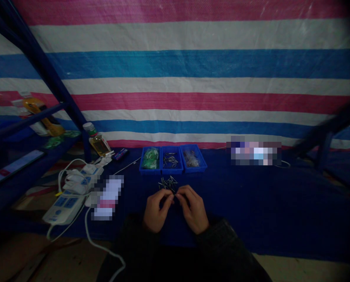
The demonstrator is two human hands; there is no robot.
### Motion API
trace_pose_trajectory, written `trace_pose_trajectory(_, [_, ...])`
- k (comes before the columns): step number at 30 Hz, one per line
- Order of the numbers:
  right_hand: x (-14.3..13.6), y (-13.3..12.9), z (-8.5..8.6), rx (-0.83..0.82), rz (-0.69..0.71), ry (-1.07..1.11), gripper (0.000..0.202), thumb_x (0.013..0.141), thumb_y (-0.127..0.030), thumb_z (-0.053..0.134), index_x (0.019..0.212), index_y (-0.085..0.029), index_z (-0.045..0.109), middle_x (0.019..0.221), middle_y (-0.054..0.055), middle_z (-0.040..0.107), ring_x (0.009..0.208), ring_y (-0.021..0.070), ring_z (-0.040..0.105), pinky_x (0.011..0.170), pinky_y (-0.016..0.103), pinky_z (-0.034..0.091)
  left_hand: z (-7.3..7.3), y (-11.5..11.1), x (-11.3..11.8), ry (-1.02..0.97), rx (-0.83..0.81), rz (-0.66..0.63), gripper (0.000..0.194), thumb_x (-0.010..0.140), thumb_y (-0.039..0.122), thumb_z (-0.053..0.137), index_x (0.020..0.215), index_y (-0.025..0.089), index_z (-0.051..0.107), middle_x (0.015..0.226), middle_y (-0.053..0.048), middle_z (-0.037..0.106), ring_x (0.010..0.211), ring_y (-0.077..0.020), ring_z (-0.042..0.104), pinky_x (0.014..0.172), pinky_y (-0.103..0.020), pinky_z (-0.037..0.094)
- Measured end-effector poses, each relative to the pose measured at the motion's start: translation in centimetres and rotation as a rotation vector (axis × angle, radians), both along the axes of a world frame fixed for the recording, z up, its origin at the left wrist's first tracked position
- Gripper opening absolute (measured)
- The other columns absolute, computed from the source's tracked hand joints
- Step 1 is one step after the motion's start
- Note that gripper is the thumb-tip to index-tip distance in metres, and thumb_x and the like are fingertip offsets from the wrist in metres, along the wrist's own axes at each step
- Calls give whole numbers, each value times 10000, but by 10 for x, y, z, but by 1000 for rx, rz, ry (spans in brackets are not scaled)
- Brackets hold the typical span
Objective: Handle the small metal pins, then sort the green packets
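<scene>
My left hand (pixel 157 209) and my right hand (pixel 194 209) meet fingertip to fingertip over the blue table (pixel 236 211). Thumb and forefinger are pinched together on each; whatever lies between them is too small and dark to name. Right beyond the fingertips is a loose pile of thin metal screws or pins (pixel 168 182). Behind the pile, three small blue trays stand side by side. Green plastic pieces (pixel 150 158) fill the left one, more thin metal pieces (pixel 170 159) lie in the middle one, and clear plastic pieces (pixel 191 158) are in the right one.
To the left are a power strip (pixel 64 205) with white cables, a blurred-out phone (pixel 107 199) and a bottle (pixel 97 141). A blue metal frame (pixel 49 74) rises there. At the back right is a pixelated object (pixel 254 150). A striped sheet (pixel 175 62) hangs behind.
</scene>
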State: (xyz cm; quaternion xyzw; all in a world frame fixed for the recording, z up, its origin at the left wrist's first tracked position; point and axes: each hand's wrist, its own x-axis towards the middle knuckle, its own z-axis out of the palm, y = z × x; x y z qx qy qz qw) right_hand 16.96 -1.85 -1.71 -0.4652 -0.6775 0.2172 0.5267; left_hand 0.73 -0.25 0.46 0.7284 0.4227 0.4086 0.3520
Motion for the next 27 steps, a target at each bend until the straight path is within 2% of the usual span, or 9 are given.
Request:
trace_pose_trajectory(3, [0, 0, -1, 22, 13, 9, 123, 1003, -180, 498, 1036, -218, 610, 937, 53, 640, 828, 187, 642, 723, 301, 515, 0, 0, 0, -15, -6, 5, 186, 1007, 267, 538, 913, 186, 676, 794, -22, 711, 771, -173, 687, 763, -261, 500])
trace_pose_trajectory(18, [0, 0, 2, -24, -10, 4, 173, 1017, -185, 466, 920, -217, 605, 912, 49, 620, 794, 180, 624, 694, 287, 499, 0, 0, -1, 18, 4, -2, 186, 1000, 271, 544, 901, 190, 680, 796, -27, 708, 767, -179, 681, 754, -269, 495])
trace_pose_trajectory(23, [-1, -1, 0, 10, 15, 9, 137, 1002, -181, 487, 1061, -223, 603, 907, 38, 635, 794, 181, 636, 715, 295, 510, -1, 0, 0, -3, -8, 5, 175, 1002, 265, 545, 913, 191, 676, 802, -21, 709, 770, -172, 683, 768, -268, 496])
trace_pose_trajectory(27, [-2, 1, -2, 32, 21, -20, 153, 1000, -159, 464, 995, -224, 603, 889, 41, 632, 797, 182, 631, 713, 296, 505, -3, 1, 0, 3, -1, 8, 185, 1007, 280, 536, 917, 193, 672, 792, -24, 707, 754, -173, 678, 746, -268, 497])
